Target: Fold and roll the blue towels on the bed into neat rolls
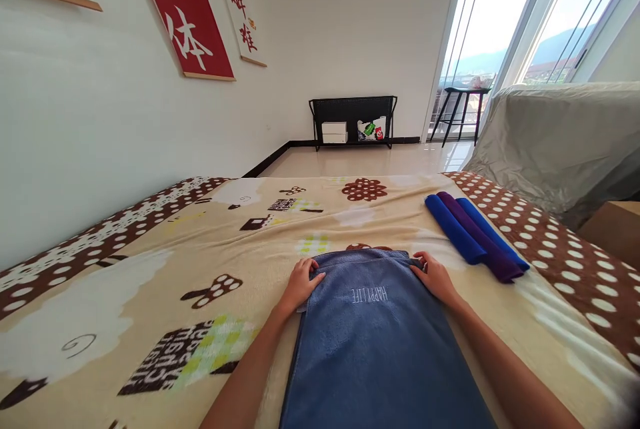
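Observation:
A grey-blue towel [377, 349] with "HAPPY LIFE" in white letters lies lengthwise before me, its near end running out of view at the bottom. The letters appear upside down from my side. At the far left corner, my left hand [301, 284] pinches the towel's edge between thumb and fingers. My right hand [436, 277] grips the far right corner the same way. The far edge looks slightly lifted or folded over between both hands. To the right lie rolled towels, two blue [454, 229] and one purple [480, 237], side by side.
A cream patterned blanket [200, 249] with brown dotted borders covers the bed. Beyond it stands a black rack [353, 109] against the wall. At right are a covered piece of furniture [570, 122], a cardboard box [613, 232] and a black stool [460, 106].

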A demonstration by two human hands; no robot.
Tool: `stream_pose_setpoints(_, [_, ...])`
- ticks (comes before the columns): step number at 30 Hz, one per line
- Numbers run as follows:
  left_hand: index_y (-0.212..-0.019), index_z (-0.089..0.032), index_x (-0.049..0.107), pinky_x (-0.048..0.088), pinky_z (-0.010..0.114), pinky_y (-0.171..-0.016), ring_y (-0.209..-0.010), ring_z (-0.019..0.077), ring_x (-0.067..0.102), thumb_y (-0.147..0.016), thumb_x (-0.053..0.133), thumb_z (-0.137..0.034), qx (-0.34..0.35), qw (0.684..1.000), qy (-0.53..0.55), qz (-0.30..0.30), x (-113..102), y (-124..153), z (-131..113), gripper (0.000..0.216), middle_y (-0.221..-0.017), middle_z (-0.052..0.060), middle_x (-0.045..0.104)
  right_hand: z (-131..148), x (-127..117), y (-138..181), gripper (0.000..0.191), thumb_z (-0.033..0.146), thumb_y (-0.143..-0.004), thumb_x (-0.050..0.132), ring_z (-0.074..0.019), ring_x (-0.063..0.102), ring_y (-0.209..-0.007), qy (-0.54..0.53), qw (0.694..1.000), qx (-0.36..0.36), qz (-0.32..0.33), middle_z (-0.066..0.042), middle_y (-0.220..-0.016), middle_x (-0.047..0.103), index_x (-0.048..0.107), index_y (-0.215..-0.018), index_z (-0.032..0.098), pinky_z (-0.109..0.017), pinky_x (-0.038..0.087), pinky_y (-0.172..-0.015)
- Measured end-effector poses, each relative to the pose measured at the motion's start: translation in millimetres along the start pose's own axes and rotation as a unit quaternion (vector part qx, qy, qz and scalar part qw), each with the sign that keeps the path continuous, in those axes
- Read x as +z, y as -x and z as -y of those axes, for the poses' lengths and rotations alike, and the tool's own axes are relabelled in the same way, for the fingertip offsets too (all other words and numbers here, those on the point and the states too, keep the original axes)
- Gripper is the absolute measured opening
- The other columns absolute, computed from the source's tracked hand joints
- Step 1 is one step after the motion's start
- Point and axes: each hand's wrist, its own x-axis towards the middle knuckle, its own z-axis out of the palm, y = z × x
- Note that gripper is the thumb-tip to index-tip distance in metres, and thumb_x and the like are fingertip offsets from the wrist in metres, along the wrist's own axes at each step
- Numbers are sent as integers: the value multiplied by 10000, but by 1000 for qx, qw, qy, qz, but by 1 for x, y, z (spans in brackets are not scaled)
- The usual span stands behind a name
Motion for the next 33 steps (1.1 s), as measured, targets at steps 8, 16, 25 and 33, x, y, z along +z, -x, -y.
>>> stream_pose_setpoints(8, [-1188,-155,611,560,424,-877,-1018,207,644,-937,626,-375,-22,996,74,44,-1,-12,13,334,-1181,84,640,-5,0,-11,318,421,-961,581,-139,628,-881,-14,999,23,20,-52,-1049,645,620,-1131,155,-339,555,-802])
stream_pose_setpoints(16, [-1177,-150,609,570,400,-842,-968,191,655,-954,599,-388,-42,986,162,-20,-15,-20,11,327,-1133,76,652,7,-3,-28,328,445,-964,571,-126,623,-824,-20,999,16,-33,-37,-980,645,621,-1086,145,-317,549,-763])
stream_pose_setpoints(25, [-1229,-166,595,523,480,-956,-1132,244,604,-933,628,-371,-89,992,50,-79,0,-28,14,361,-1278,99,599,9,21,-39,354,436,-949,586,-198,592,-1075,25,997,-42,-64,-79,-1187,609,605,-1177,166,-434,500,-951])
stream_pose_setpoints(33, [-1208,-163,606,548,447,-913,-1068,221,632,-939,622,-374,-83,994,67,-32,-2,-37,25,343,-1226,91,626,2,21,-45,332,433,-941,603,-177,611,-993,37,998,-31,-29,-64,-1099,627,617,-1111,149,-401,525,-890])
